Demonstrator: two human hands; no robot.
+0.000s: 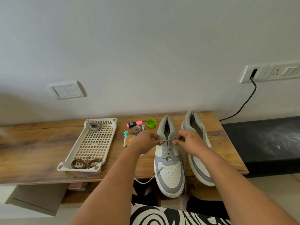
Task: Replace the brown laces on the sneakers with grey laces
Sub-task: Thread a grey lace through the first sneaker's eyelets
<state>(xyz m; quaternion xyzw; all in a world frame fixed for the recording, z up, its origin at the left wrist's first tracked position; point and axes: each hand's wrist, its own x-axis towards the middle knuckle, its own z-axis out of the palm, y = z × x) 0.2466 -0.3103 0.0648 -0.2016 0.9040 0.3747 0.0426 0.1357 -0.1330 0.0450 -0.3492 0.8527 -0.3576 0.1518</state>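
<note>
Grey lace [168, 140] is seen from the head camera stretched taut across the top eyelets of the nearer sneaker [169, 161], which lies on the wooden bench [40, 143] with its toe over the front edge. One end is pinched by the left hand [146, 142], the other by the right hand [189, 142], fingers curled on the lace at either side of the tongue. The rows below are already crossed in grey, and a loose tail [152, 176] trails off the bench past the toe.

The step in hand is judged to be the tightening at the top row. It would be done well if both ends were drawn outward evenly, so that the tongue stays centred and no row is left slack; the trailing tail should be checked, since an uneven length would spoil the final tie.

The second sneaker [197, 148] is set just beside, to the right; whether it is laced cannot be told. In the white tray [103, 120] a spare grey lace [95, 127] is coiled at the far end and the brown laces [86, 163] are heaped at the near end
</note>
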